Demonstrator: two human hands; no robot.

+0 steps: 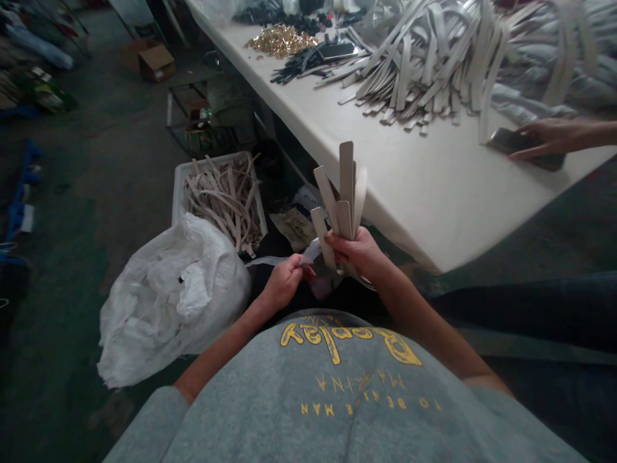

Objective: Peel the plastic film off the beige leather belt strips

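My right hand (359,254) is closed around a bundle of flat beige straps (346,173) with rounded ends that fan upward. My left hand (288,280) pinches a thin, whitish translucent strip (311,252), which runs up to the bundle on one side and trails off to the left on the other. Both hands are in front of my body, just off the table's near edge. Below the right hand, the lower parts of the straps curve down and are partly hidden by my fingers and wrist.
A white table (409,186) bears a heap of beige straps (424,64), gold-coloured small parts (282,42) and dark strips (301,63). Another person's hand (544,136) rests on a phone (511,143). At left stand a strap-filled white crate (179,193) and a white sack (168,308).
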